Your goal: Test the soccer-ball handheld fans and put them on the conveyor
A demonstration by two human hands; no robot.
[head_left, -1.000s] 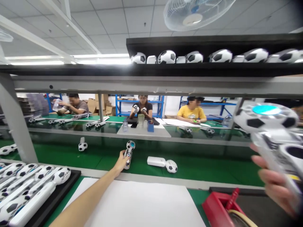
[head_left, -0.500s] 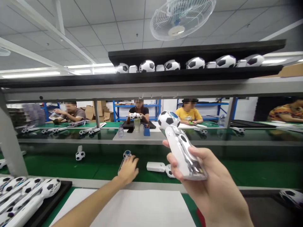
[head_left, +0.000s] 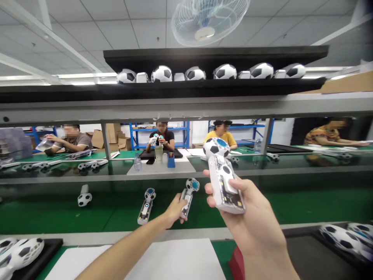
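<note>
My right hand point(head_left: 256, 217) is closed around a white handheld device with a football-patterned head point(head_left: 216, 147). A blue disc shows on the head, and its clear-fronted handle point(head_left: 225, 186) faces me with the thumb on it. Farther out, my left hand point(head_left: 174, 210) grips a second such football-headed device point(head_left: 192, 185), held tilted above the green belt. Left of that hand, another device point(head_left: 146, 206) lies face up on the belt, its blue disc showing. One more football-headed device point(head_left: 84, 196) rests farther left, head toward me.
White paper point(head_left: 175, 260) covers the bench before me. Black trays point(head_left: 303, 252) with devices flank it. Overhead, a shelf point(head_left: 186, 105) carries more football heads, below a wall fan point(head_left: 210, 23). Several co-workers sit across the green belt point(head_left: 110, 217). A red object point(head_left: 236, 264) is under my right wrist.
My left hand has moved right from the device beside it and now holds the one that lay on the belt. My right hand keeps its device. The view has swung slightly right.
</note>
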